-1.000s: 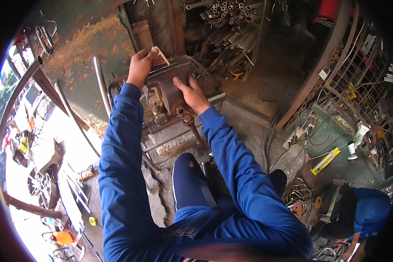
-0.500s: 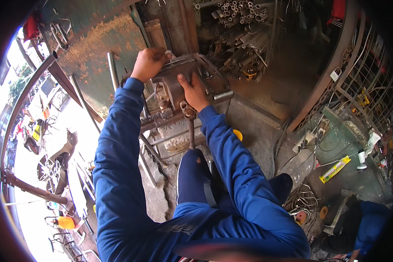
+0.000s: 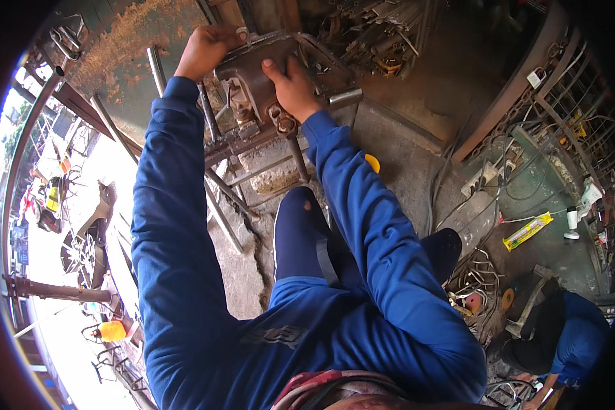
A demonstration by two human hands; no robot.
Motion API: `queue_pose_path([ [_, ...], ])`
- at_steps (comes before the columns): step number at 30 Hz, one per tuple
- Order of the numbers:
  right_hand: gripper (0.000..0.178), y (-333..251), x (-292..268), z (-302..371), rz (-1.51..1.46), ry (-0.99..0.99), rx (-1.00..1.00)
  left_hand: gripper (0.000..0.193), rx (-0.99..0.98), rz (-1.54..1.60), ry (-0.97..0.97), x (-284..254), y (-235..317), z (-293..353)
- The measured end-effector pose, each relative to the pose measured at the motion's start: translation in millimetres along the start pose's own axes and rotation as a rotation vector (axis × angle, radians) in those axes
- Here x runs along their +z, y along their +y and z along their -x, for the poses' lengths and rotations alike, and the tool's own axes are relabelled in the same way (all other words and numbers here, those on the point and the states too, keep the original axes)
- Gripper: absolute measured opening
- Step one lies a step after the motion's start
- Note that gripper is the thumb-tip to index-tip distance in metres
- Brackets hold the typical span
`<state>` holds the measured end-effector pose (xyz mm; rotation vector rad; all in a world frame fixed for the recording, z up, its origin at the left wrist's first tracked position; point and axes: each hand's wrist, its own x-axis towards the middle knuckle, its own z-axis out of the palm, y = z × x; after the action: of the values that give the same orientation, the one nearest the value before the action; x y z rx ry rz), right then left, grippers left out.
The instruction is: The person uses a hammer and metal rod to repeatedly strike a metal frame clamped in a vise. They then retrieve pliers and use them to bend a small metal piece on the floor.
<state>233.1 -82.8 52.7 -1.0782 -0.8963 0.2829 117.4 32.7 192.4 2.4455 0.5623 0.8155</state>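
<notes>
A heavy brown metal machine, shaped like a bench vise, stands in front of me on a metal frame. At its far left edge my left hand is closed, thumb and fingertips pinched at a small pale piece that I cannot make out. My right hand lies on the machine's right side, thumb and index finger apart; its other fingers are partly hidden. Just below that hand is a round screw end, with a metal rod slanting down from it. A bright metal tube lies beside the right hand.
Upright tubes lean left of the machine. Stacked pipes lie at the back. At right are a wire-mesh gate, cables and a yellow packet. Another person crouches at lower right. A yellow disc lies on the floor.
The view has shifted, so the machine and both hands appear higher in the picture and a little to the left. Both hands keep their places on the machine.
</notes>
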Motion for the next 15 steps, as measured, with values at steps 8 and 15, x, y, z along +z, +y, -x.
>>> queue_pose_path([
  [8, 0.085, -14, -6, 7, 0.042, -0.034, 0.026, 0.023, -0.009, 0.094, -0.043, -2, -1, -4],
  [15, 0.071, -5, -3, -1, 0.138, 0.024, -0.099, 0.010, 0.121, 0.020, 0.013, 3, 11, 4],
])
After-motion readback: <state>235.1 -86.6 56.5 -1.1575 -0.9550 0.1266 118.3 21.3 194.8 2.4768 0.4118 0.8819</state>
